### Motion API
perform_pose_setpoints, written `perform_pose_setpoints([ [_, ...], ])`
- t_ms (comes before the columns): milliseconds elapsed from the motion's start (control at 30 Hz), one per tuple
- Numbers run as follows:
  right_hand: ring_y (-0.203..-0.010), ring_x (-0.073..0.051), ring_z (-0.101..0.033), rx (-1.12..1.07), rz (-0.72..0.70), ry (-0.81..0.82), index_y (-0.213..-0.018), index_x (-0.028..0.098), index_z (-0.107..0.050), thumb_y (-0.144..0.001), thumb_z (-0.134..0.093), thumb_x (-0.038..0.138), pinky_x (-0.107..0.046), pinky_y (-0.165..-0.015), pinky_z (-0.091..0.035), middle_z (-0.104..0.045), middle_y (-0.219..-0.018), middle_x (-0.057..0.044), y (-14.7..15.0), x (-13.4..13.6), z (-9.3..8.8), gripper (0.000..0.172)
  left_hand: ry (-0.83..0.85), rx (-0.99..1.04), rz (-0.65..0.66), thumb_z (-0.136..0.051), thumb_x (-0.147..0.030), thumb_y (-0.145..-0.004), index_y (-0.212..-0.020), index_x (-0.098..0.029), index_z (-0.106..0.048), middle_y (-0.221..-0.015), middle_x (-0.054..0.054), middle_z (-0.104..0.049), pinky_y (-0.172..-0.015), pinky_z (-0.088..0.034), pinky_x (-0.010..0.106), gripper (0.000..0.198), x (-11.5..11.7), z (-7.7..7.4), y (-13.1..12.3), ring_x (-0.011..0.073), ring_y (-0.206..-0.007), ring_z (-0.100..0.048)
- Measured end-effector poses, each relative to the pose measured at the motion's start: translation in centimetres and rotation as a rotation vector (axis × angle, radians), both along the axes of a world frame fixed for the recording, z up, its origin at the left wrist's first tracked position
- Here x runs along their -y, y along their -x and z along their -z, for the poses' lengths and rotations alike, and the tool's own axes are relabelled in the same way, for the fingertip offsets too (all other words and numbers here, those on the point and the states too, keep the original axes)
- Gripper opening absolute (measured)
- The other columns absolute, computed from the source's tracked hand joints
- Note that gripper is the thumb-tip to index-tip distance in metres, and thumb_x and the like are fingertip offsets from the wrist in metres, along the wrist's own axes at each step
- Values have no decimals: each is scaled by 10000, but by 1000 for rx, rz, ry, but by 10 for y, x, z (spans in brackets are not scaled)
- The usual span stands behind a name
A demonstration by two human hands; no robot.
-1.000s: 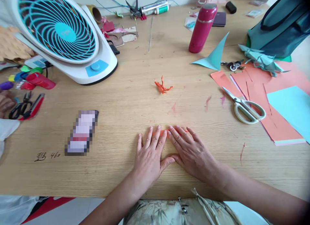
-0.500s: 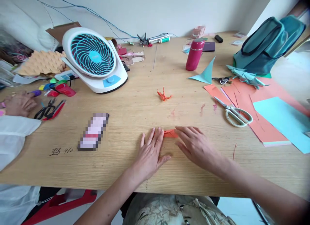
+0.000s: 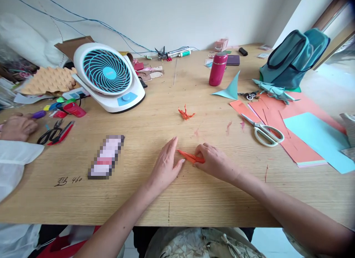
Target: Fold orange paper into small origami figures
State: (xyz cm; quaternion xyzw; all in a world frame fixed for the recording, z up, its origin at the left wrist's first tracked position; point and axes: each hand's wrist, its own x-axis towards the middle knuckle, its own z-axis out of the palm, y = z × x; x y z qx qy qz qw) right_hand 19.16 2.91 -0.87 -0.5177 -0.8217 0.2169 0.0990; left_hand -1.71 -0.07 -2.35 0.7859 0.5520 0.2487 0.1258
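Note:
A small folded orange paper point(image 3: 189, 156) lies tilted just above the wooden table. Its right end is pinched between the thumb and fingers of my right hand point(image 3: 217, 162). On the other side, my left hand point(image 3: 165, 165) stands on its edge beside the paper's left tip, thumb apart from the fingers, holding nothing. Beyond the hands sits a small orange folded paper figure point(image 3: 186, 113). White-handled scissors point(image 3: 267, 135) rest on orange sheets point(image 3: 301, 145) to the right.
A fan point(image 3: 109, 78) stands at the back left, with a phone point(image 3: 106, 157) in front. Another person's hand point(image 3: 19, 127) rests near pliers point(image 3: 52, 133). Behind are a pink bottle point(image 3: 218, 70), a teal bag point(image 3: 294, 62) and teal folded paper point(image 3: 230, 88).
My left hand has lifted from lying flat and turned onto its edge. My right hand has closed on the orange paper, which is now tilted and looks narrower. The view has shifted slightly.

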Motion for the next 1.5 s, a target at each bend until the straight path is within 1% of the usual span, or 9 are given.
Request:
perform_pose_setpoints([
  [133,-762,-174,-595,-98,7,57,-803,194,-562,-775,-685,162,-272,-676,-401,-631,-852,-37,1,-2,-8,130,15,159,-46,-561,-194,-926,-1475,-182,-371,-1456,172,-531,-1076,-491,446,581,-12,-1,-2,256,-1335,-535],
  [233,-635,-121,-519,-257,45,117,-774,201,-529,-783,-629,133,-242,-594,-352,-578,-713,29,-1,-7,-8,121,70,432,-137,-566,-263,-940,-1462,-202,-369,-1425,178,-538,-920,-567,379,561,-19,-5,-3,228,-1199,-624],
  [367,-545,-94,-412,-745,196,332,-767,212,-470,-784,-688,327,-229,-512,-298,-478,-637,71,3,-13,2,247,309,797,-169,-621,-398,-914,-1424,-169,-418,-1354,182,-591,-896,-546,359,595,-28,-16,-11,228,-1134,-651],
  [467,-504,-80,-351,-1014,276,444,-763,228,-417,-731,-758,460,-222,-476,-269,-409,-589,99,13,-12,11,414,663,960,-16,-667,-490,-872,-1111,-119,-654,-1079,133,-724,-854,-526,310,441,-31,-25,-27,214,-991,-681],
  [567,-516,-76,-361,-1069,286,440,-747,225,-413,-725,-795,446,-219,-481,-285,-415,-600,93,17,-7,14,442,707,1109,17,-790,-453,-773,-886,-126,-685,-874,65,-732,-820,-508,277,362,-35,-29,-40,174,-847,-667],
  [767,-692,-130,-537,-988,192,403,-1002,199,-586,-819,-751,421,-260,-612,-434,-591,-802,4,0,-12,2,331,598,995,-36,-787,-371,-772,-826,-141,-673,-784,10,-674,-724,-479,245,262,-42,-22,-36,130,-738,-608],
  [1033,-655,-117,-561,-1175,293,454,-813,193,-608,-747,-823,468,-258,-624,-474,-617,-743,9,3,-19,1,355,709,901,63,-762,-355,-775,-807,-137,-659,-716,-6,-634,-629,-436,225,243,-39,-14,-30,103,-642,-546],
  [1233,-705,-119,-585,-1223,226,587,-840,190,-635,-741,-852,408,-256,-678,-496,-636,-784,2,4,-16,1,324,642,733,45,-715,-395,-804,-638,-153,-560,-587,-49,-471,-507,-313,213,332,-38,-12,-24,79,-545,-386],
  [1500,-727,-129,-594,-1244,177,619,-831,197,-611,-789,-827,362,-267,-703,-487,-642,-787,7,5,-13,8,275,592,667,88,-670,-329,-865,-742,-160,-651,-701,-7,-567,-624,-418,238,210,-32,-17,-18,123,-683,-509],
])
